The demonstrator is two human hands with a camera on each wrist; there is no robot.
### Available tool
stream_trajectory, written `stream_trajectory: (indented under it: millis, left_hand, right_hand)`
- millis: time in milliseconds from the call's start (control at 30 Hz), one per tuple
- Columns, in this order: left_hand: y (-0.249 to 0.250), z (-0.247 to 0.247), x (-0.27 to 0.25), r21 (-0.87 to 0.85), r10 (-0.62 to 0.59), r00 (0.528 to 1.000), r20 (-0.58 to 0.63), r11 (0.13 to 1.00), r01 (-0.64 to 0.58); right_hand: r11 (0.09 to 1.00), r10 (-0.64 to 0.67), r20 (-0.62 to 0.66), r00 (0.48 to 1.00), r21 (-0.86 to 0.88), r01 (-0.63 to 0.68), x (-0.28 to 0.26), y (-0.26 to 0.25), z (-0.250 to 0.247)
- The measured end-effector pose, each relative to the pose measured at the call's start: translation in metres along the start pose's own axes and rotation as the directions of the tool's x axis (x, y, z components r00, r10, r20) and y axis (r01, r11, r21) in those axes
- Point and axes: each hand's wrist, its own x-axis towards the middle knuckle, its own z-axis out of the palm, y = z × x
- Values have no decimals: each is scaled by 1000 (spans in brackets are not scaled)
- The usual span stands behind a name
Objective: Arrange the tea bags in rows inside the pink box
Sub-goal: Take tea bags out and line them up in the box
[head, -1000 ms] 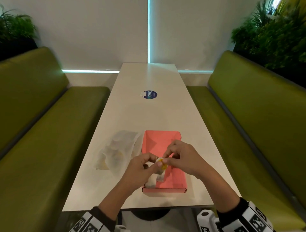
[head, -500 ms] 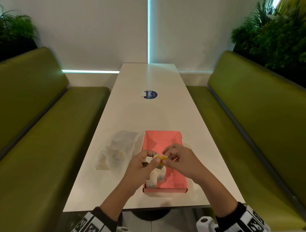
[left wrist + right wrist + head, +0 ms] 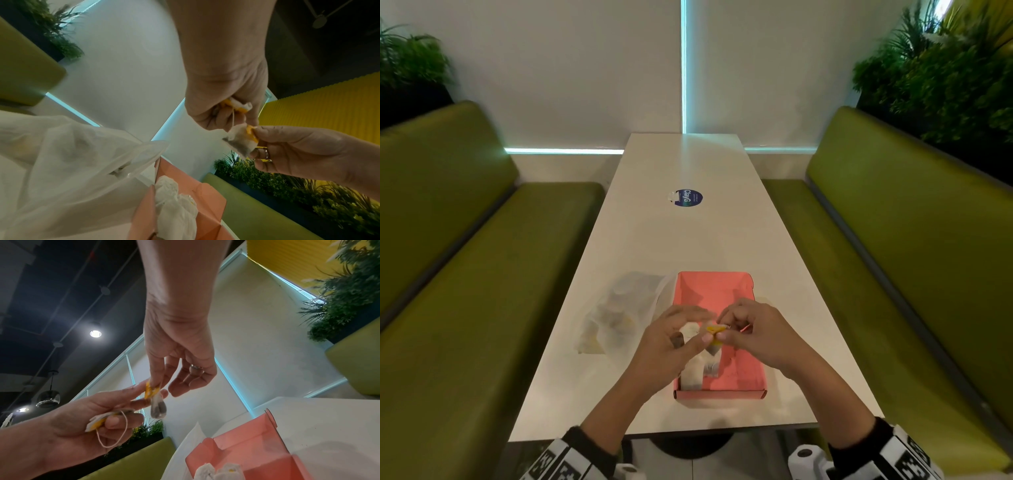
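A long white bench (image 3: pixel 688 240) runs away from the person, with a green sofa (image 3: pixel 465 274) along each side and leafy plants (image 3: pixel 945 68) behind the backrests. A round blue sticker (image 3: pixel 689 198) sits on the bench top, well beyond the work area.

Near the front edge lies the pink box (image 3: pixel 739 370), open at the top. Just beside it on the left is a clear plastic bag (image 3: pixel 616 315) with more pale tea bags dimly visible through it; its loose mouth leans toward the box wall. Inside the box, against the near left corner, a few white tea bags (image 3: pixel 693 375) lie bunched together; how neatly they line up is hard to tell.

Both hands hover together above the middle of the box. The left hand (image 3: pixel 671 346) is curled: its lower fingers clamp a crumpled tea bag with a yellow tag (image 3: pixel 96 422) against the palm, a loop of string (image 3: pixel 115 433) dangling below, while its fingertips (image 3: pixel 141 387) reach forward to touch the second bag. The right hand (image 3: pixel 753 332) pinches that second tea bag (image 3: pixel 240 141) by its yellow tag (image 3: pixel 149 391) between thumb and forefinger, so the pouch hangs down in the air above the box, clear of it. The remaining right fingers are loosely spread, and one wears a ring (image 3: pixel 196 367).
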Motion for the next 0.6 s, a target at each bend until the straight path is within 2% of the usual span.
stream_trajectory:
  millis: [67,200,367,433,533,600]
  left_hand:
    - [-2,0,2,25,41,998,-43,999,-40]
    - [-4,4,2,-13,1,996,-91,1000,-2]
    - [-6,3,2,16,-13,995,-98,1000,14]
    - [-5,0,1,6,0,999,-48,1000,0]
    - [-1,-2,-2,-11,16,994,112,1000,-14]
    - [0,-2,-4,-8,7,987,160,1000,-6]
  right_hand:
    - [999,25,-2,1000,39,-25,-1,-1,-1]
    - [987,42,53,998,152,-50,-4,-3,-1]
    - [959,92,-18,996,272,-84,-3,0,1]
    - [935,122,-19,992,338,-108,-2,2,1]
    - [902,151,-2,989,409,-137,0,2,0]
    - [895,152,5,988,425,-140,0,1,1]
